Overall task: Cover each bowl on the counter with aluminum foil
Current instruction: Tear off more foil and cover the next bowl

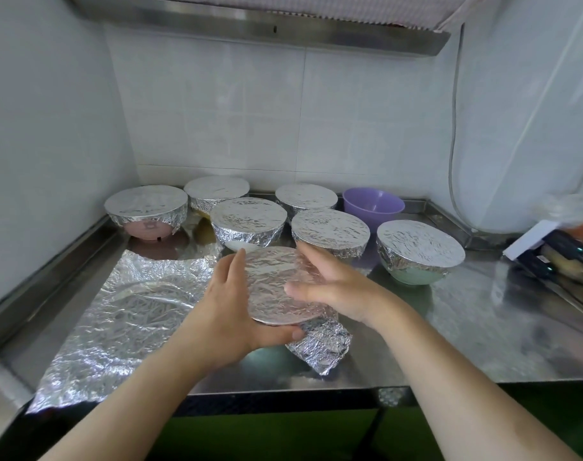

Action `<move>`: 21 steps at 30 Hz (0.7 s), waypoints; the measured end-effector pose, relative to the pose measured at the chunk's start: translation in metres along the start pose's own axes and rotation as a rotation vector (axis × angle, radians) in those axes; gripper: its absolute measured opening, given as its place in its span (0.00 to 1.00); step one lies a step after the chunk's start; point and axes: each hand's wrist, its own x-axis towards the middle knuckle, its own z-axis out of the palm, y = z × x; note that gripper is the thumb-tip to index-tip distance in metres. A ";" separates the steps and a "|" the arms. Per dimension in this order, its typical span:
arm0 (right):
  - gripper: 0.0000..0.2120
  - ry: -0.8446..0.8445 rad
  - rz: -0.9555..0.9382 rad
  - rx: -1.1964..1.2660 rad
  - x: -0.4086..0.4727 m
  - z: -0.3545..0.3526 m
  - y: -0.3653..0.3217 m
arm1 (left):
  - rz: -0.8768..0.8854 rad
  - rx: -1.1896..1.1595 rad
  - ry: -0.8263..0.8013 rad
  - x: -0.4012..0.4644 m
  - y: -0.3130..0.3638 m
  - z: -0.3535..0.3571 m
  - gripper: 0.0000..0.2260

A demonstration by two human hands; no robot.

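A foil-topped bowl point(276, 286), held at the front of the steel surface point(466, 314), is gripped at its near-left rim by the left hand point(226, 311) with fingers curled, while the right hand point(333, 284) rests open-fingered on its right side; six covered bowls and an uncovered purple bowl point(373, 204) are set behind it, and a loose foil sheet point(117, 314) is spread to its left.

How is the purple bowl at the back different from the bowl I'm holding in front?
The purple bowl is bare and open on top; the bowl in front has foil stretched over its mouth. The purple bowl stands untouched near the back wall; the front one is gripped by the left hand, with the right hand pressing its foil. A loose foil flap hangs off the front bowl. Both sit on the steel counter.
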 end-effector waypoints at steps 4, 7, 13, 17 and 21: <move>0.61 -0.092 -0.060 0.053 -0.015 -0.008 0.022 | 0.007 -0.004 -0.036 0.006 -0.006 -0.003 0.72; 0.62 -0.126 -0.072 0.023 -0.021 -0.012 0.032 | 0.004 0.012 -0.059 0.009 -0.007 -0.006 0.74; 0.65 -0.075 -0.036 -0.084 -0.021 -0.008 0.040 | -0.011 0.057 -0.073 0.010 -0.008 -0.005 0.75; 0.65 -0.004 -0.021 -0.122 -0.018 0.001 0.041 | -0.017 0.073 -0.075 0.010 -0.006 -0.005 0.75; 0.67 0.071 -0.035 -0.153 -0.020 0.008 0.036 | -0.011 0.091 -0.060 0.008 -0.006 -0.004 0.74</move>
